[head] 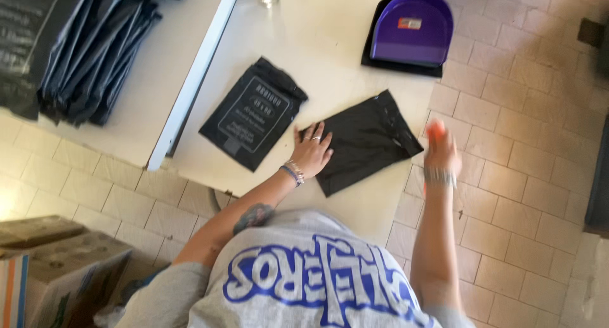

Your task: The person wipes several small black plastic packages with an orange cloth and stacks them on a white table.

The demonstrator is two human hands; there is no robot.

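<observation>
The left hand (311, 151) lies flat and open, fingers spread, pressing on the near-left corner of a plain black plastic bag (365, 141) that rests on the pale desk (330, 42) near its right edge. The right hand (439, 151) hangs just past that edge, over the tiled floor (520, 144); it is blurred, something small and orange-red shows at its fingertips, and I cannot tell how far it is closed or what it grips. Just left of the pressed bag lies a second black bag with a printed panel (254, 112), apparently finished and set aside. A thick stack of dark bags (95, 49) waits on the neighbouring surface, so most seems left to handle. A purple dustpan (412, 26) sits at the desk's far corner.
</observation>
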